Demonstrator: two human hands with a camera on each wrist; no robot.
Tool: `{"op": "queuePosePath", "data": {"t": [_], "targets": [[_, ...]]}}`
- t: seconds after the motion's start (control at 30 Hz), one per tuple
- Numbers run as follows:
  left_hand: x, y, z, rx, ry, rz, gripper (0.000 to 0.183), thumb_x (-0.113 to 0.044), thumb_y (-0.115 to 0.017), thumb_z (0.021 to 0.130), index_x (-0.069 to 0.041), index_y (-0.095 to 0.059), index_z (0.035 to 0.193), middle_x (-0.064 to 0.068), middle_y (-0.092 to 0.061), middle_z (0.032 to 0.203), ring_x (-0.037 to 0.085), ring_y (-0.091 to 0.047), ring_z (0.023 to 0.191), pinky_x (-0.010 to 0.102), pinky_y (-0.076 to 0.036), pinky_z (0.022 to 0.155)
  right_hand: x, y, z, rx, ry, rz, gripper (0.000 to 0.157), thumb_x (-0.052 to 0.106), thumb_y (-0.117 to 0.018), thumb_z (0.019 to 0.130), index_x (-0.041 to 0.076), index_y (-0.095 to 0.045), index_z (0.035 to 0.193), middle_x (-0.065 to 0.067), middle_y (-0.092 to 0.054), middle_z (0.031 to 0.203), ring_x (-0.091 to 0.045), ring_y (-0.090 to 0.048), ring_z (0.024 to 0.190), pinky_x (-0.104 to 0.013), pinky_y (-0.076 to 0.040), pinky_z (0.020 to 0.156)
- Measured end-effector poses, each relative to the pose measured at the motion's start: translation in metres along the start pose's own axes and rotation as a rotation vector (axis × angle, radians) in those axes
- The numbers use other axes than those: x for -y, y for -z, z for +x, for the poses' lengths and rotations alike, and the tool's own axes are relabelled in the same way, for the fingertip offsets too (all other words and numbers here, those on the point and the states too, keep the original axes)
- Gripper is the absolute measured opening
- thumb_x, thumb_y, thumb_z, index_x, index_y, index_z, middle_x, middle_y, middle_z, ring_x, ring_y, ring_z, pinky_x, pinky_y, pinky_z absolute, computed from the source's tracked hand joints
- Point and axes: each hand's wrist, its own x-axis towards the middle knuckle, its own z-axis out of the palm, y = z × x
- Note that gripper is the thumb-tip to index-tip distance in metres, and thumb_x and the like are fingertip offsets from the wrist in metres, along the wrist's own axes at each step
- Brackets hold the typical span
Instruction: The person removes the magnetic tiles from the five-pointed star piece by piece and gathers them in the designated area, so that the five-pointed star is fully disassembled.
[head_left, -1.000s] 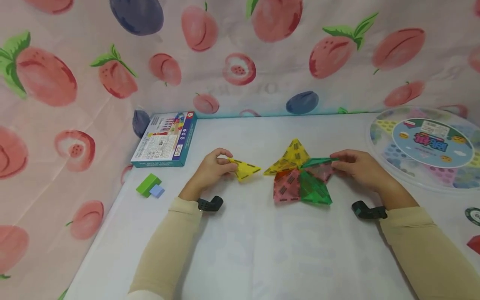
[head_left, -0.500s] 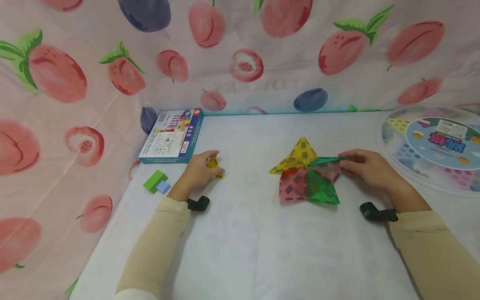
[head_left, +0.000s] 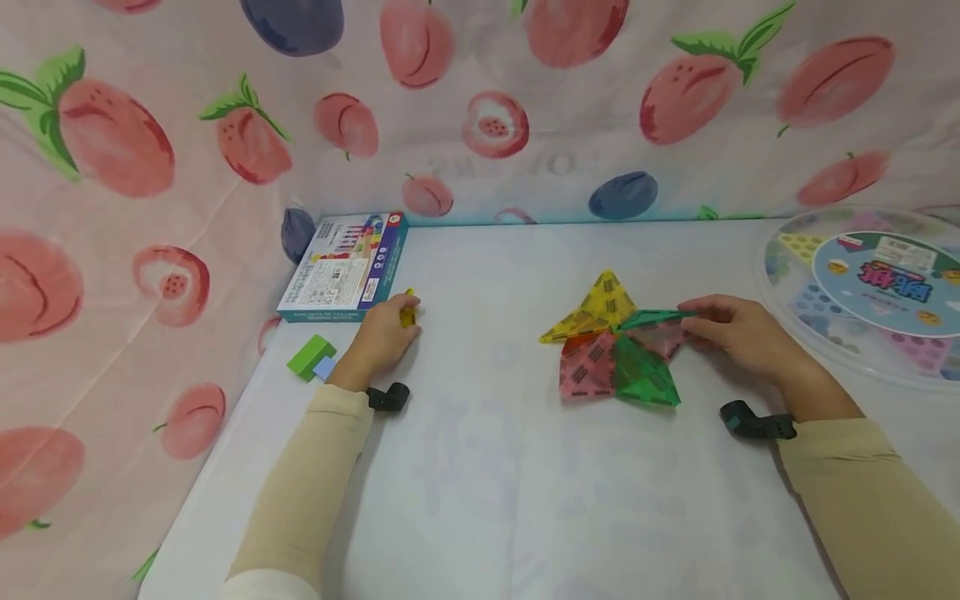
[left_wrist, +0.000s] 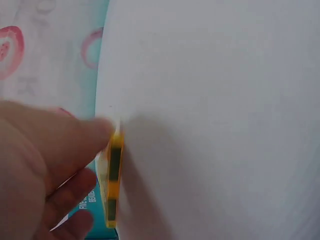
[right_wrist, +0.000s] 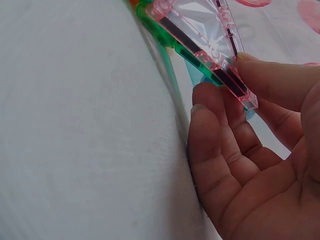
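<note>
My left hand (head_left: 381,337) pinches a yellow translucent magnetic tile (left_wrist: 114,180) between thumb and fingers, just right of the flat box. In the left wrist view the tile stands on edge, its dark magnet strips showing. My right hand (head_left: 738,337) pinches the right tip of a magnetic tile shape (head_left: 588,367) made of yellow, red, green and pink triangular pieces. In the right wrist view, thumb and fingers grip the corner of a clear pink tile (right_wrist: 200,42), with a green tile (right_wrist: 192,57) lying against it.
A teal-edged flat box (head_left: 341,267) lies at the back left. Near my left wrist are a green block (head_left: 311,358) and a small blue block (head_left: 324,367). A round clear case (head_left: 885,283) with a printed label stands at the back right. A fruit-print cloth (head_left: 480,108) hangs behind the white table.
My left hand has carried the yellow tile leftward, away from the tile shape and toward the flat box. The right hand keeps its grip on the shape, which stays in place.
</note>
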Motion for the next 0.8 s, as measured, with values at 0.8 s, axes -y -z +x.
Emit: {"op": "queuePosePath", "data": {"t": [0.8], "targets": [[-0.139, -0.09, 0.02, 0.38, -0.366, -0.182, 0.052, -0.026, -0.066, 0.081, -0.03, -0.045, 0.129, -0.013, -0.047, 0.124, 0.007, -0.045, 0.11, 0.028, -0.038, 0.09, 0.001, 0.0, -0.001, 0.0, 0.004, 0.017, 0.049, 0.038, -0.057, 0.085, 0.005, -0.052, 0.12, -0.013, -0.055, 0.108, -0.01, -0.057, 0.084, -0.023, -0.049, 0.069]]}}
